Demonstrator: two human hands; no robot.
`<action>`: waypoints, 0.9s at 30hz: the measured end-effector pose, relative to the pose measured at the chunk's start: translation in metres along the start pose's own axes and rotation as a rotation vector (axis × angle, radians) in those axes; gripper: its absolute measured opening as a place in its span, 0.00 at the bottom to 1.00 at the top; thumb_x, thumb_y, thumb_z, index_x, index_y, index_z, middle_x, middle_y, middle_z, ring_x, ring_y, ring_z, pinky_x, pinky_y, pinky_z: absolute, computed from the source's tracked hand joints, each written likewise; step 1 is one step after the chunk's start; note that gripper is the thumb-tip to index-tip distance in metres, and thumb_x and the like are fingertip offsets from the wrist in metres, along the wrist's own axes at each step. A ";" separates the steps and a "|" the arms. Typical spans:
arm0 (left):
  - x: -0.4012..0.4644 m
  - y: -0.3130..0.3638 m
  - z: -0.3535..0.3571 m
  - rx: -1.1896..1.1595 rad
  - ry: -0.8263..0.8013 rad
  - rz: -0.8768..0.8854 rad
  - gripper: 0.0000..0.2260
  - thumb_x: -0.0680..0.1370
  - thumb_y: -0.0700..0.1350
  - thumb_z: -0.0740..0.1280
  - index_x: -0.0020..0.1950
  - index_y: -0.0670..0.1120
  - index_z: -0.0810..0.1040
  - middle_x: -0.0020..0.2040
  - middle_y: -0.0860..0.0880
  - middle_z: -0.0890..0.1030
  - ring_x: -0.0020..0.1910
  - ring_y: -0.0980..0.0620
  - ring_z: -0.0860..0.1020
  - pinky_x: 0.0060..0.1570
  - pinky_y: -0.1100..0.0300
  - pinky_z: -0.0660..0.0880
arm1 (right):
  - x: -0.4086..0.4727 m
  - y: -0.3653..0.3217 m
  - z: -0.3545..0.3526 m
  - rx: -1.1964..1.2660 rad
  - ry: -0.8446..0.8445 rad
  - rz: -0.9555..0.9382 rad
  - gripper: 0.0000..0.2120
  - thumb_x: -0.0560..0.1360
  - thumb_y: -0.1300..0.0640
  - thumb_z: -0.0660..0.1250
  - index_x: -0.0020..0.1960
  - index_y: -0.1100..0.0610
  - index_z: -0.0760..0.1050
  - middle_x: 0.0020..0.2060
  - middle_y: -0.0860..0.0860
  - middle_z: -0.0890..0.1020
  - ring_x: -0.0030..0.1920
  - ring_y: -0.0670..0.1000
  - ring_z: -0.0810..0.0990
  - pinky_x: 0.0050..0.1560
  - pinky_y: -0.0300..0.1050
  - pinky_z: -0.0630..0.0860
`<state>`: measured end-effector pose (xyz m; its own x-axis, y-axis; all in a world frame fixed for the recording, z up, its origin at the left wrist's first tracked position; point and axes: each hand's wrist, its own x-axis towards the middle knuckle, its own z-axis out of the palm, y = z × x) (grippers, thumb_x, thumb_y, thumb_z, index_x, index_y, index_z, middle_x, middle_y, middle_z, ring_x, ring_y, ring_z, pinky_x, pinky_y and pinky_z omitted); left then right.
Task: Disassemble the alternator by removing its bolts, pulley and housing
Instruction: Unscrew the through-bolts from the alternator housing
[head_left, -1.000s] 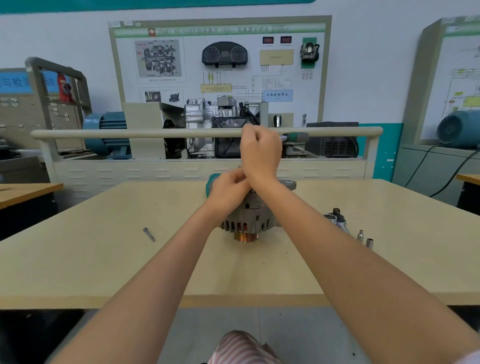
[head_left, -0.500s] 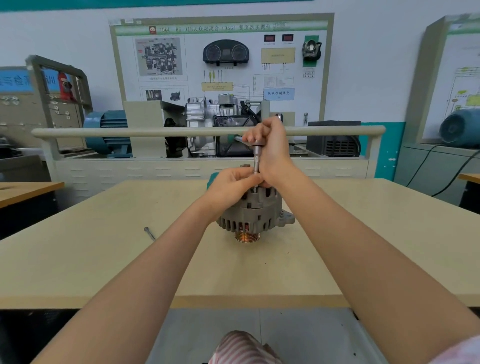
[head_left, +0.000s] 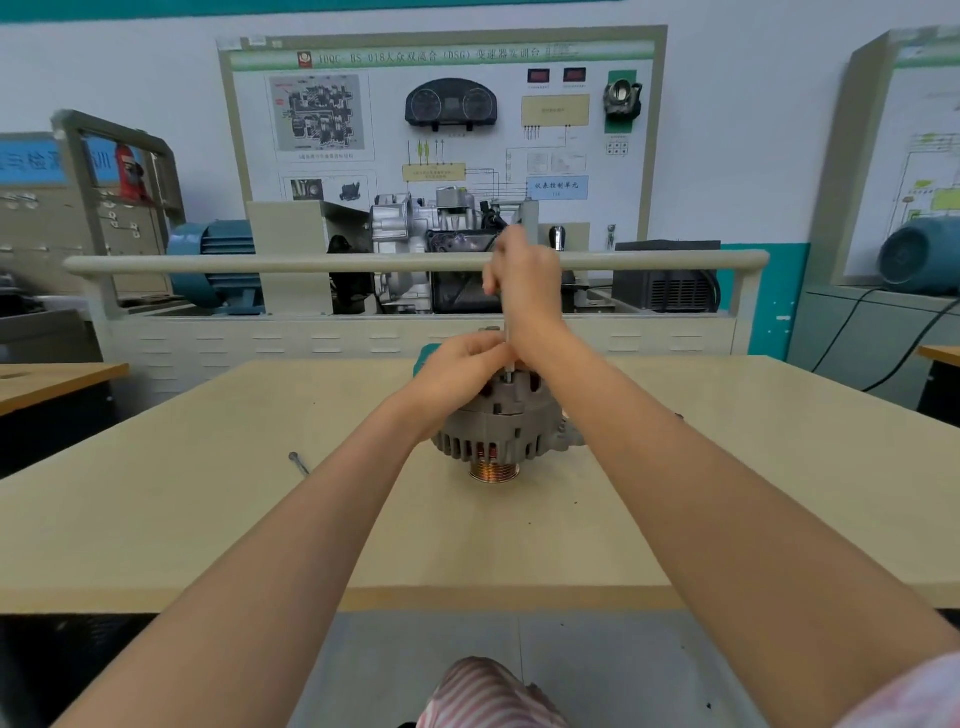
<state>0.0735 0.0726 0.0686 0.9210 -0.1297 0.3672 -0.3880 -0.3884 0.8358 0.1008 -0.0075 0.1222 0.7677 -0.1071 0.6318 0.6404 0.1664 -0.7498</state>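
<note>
The grey alternator (head_left: 498, 434) stands on the beige table (head_left: 208, 519) with its copper-coloured pulley (head_left: 493, 470) pointing down at the near side. A thin metal socket driver (head_left: 508, 353) rises upright from the top of the housing. My right hand (head_left: 527, 291) grips the driver's upper end, above the alternator. My left hand (head_left: 462, 371) pinches the shaft low down, just over the housing. The driver's tip and the bolt under it are hidden by my fingers.
A loose long bolt (head_left: 298, 462) lies on the table left of the alternator. A teal object (head_left: 423, 358) shows behind my left hand. Beyond the table stands a training bench with a long rail (head_left: 208, 263), a gearbox and a wall chart.
My right hand has turned on the driver's top and lifted a little. The alternator has rotated slightly. My left hand stays low on the shaft.
</note>
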 end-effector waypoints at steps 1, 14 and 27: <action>0.000 0.000 -0.001 -0.013 -0.020 0.007 0.10 0.80 0.49 0.61 0.47 0.51 0.82 0.42 0.56 0.85 0.43 0.59 0.81 0.43 0.66 0.72 | 0.005 -0.001 -0.003 0.207 -0.047 0.114 0.25 0.77 0.60 0.54 0.22 0.54 0.59 0.17 0.48 0.61 0.22 0.48 0.63 0.36 0.43 0.70; 0.004 -0.007 0.002 0.047 0.187 -0.005 0.09 0.79 0.40 0.62 0.42 0.53 0.73 0.40 0.51 0.78 0.40 0.58 0.73 0.39 0.64 0.72 | -0.027 0.018 0.007 -1.220 0.208 -0.435 0.13 0.73 0.54 0.57 0.47 0.61 0.75 0.45 0.54 0.75 0.51 0.55 0.70 0.61 0.47 0.60; -0.003 -0.004 0.003 -0.076 0.084 0.061 0.09 0.78 0.44 0.64 0.42 0.51 0.82 0.35 0.56 0.84 0.33 0.64 0.79 0.32 0.73 0.71 | -0.005 -0.004 0.001 0.114 -0.033 0.053 0.22 0.78 0.60 0.53 0.25 0.56 0.60 0.21 0.49 0.64 0.25 0.47 0.66 0.37 0.42 0.69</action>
<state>0.0719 0.0719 0.0629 0.8905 -0.0728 0.4491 -0.4480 -0.3116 0.8379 0.0943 -0.0071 0.1221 0.7981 -0.0633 0.5992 0.5902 0.2820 -0.7564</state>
